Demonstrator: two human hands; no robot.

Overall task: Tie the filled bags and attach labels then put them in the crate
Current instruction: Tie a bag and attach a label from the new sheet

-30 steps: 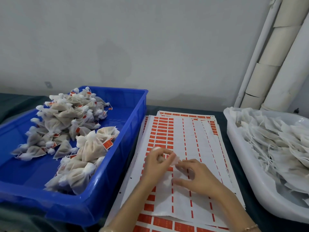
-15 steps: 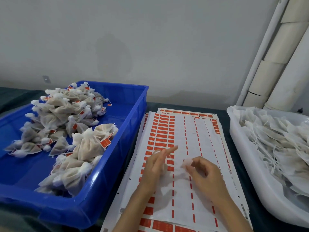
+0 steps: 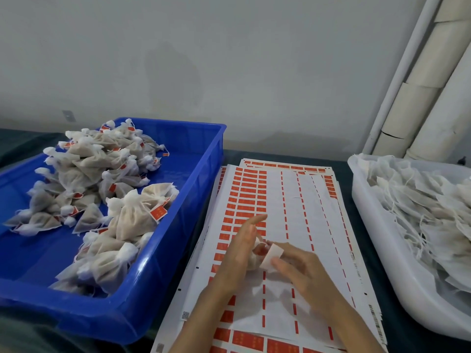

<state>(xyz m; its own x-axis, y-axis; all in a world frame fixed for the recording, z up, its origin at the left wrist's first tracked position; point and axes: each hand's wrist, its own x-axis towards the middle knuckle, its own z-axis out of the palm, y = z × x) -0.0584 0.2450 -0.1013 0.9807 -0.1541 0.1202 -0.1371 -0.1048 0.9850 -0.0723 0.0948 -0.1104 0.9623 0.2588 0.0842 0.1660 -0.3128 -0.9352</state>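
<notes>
Both hands meet over a stack of label sheets (image 3: 300, 212) printed with orange-red stickers. My left hand (image 3: 238, 253) cups a small white filled bag (image 3: 253, 259), its index finger pointing out over the sheet. My right hand (image 3: 295, 268) pinches a white label (image 3: 271, 256) against the bag; a bit of orange-red shows between the hands. The blue crate (image 3: 178, 263) at the left holds several tied, labelled bags (image 3: 137, 215). Most of the held bag is hidden by my left hand.
A white tub (image 3: 377, 240) at the right edge is filled with flat white bags and loose strings. Pale pipes (image 3: 418, 93) run up the wall behind it. The dark tabletop shows between the containers.
My hands came back together over the sheets: the right hand moved toward the left and now presses the label piece against the bag. The view shifted slightly.
</notes>
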